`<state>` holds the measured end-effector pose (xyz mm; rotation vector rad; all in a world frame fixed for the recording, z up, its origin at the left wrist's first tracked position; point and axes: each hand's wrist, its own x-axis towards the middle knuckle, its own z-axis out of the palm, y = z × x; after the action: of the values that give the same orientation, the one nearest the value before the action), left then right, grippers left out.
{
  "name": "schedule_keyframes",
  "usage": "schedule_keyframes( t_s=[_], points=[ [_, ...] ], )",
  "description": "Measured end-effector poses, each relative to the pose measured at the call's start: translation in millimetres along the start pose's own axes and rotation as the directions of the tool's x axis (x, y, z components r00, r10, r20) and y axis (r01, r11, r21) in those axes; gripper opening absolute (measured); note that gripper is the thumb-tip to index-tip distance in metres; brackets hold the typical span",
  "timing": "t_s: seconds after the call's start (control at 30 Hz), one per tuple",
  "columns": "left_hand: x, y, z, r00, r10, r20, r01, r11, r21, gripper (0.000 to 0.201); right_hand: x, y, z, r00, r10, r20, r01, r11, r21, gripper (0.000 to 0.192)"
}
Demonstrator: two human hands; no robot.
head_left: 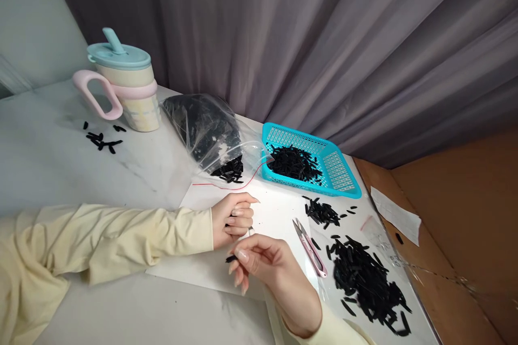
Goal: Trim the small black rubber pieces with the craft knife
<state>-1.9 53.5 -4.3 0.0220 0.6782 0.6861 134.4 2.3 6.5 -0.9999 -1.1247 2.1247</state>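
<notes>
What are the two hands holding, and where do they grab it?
The right hand pinches one small black piece by its end between thumb and fingers. The left hand is curled shut around something, perhaps the red thread; that cannot be told.

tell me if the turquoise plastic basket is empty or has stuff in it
Not empty. The turquoise plastic basket holds a heap of small black plastic strips on its left side; its right side shows bare mesh.

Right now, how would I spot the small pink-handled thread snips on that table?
Start at the turquoise plastic basket by the curtain and come toward the person. The pink-handled thread snips lie on the white sheet between the right hand and the black pieces: the only pink, bladed tool there.
</notes>
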Motion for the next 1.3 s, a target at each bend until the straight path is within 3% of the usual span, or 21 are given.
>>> schedule_keyframes(
  t_s=[0.07, 0.13, 0.2, 0.27, 0.33, 0.57, 0.8, 1.0, 1.3],
  points=[
    [-2.0, -0.5, 0.2, 0.998, -0.056, 0.019, 0.054, 0.996, 0.072, 0.048, -7.6, -0.8, -7.4, 0.996, -0.043, -0.078, 0.042, 0.999, -0.021, 0.023],
    [-3.8, -4.0, 0.2, 0.999, -0.038, 0.033, 0.028, 0.965, 0.262, 0.050, -14.4, -2.0, -17.3, 0.977, -0.119, -0.177, 0.104, 0.991, -0.089, 0.020],
    [-5.2, -10.4, -0.5, 0.993, 0.074, 0.096, -0.113, 0.848, 0.518, 0.052, -19.6, -1.4, -27.8, 0.951, -0.191, -0.242, 0.159, 0.977, -0.145, 0.018],
    [-5.6, -17.7, -2.2, 0.968, 0.153, 0.201, -0.249, 0.695, 0.674, 0.049, -22.8, 1.9, -36.9, 0.933, -0.230, -0.278, 0.195, 0.970, -0.146, 0.017],
    [-4.7, -23.7, -4.6, 0.957, 0.170, 0.234, -0.288, 0.623, 0.727, 0.049, -24.2, 6.7, -43.4, 0.918, -0.237, -0.317, 0.211, 0.971, -0.113, 0.017],
    [-3.6, -29.1, -8.0, 0.971, 0.180, 0.156, -0.231, 0.550, 0.802, 0.044, -21.0, 14.4, -48.9, 0.924, -0.161, -0.346, 0.183, 0.983, 0.032, 0.018],
    [-10.5, -30.6, -6.1, 0.949, 0.153, 0.277, -0.312, 0.303, 0.900, 0.035, -20.8, 17.3, -47.8, 0.948, -0.152, -0.278, 0.172, 0.984, 0.047, 0.017],
    [-11.8, -31.3, -5.2, 0.954, 0.156, 0.256, -0.291, 0.280, 0.915, 0.033, -20.7, 16.7, -46.0, 0.950, -0.157, -0.271, 0.187, 0.979, 0.086, 0.015],
    [-13.4, -34.3, -8.5, 0.960, 0.085, 0.267, -0.276, 0.453, 0.848, 0.030, -20.7, 16.8, -45.7, 0.961, -0.141, -0.238, 0.164, 0.983, 0.078, 0.017]
  ],
)
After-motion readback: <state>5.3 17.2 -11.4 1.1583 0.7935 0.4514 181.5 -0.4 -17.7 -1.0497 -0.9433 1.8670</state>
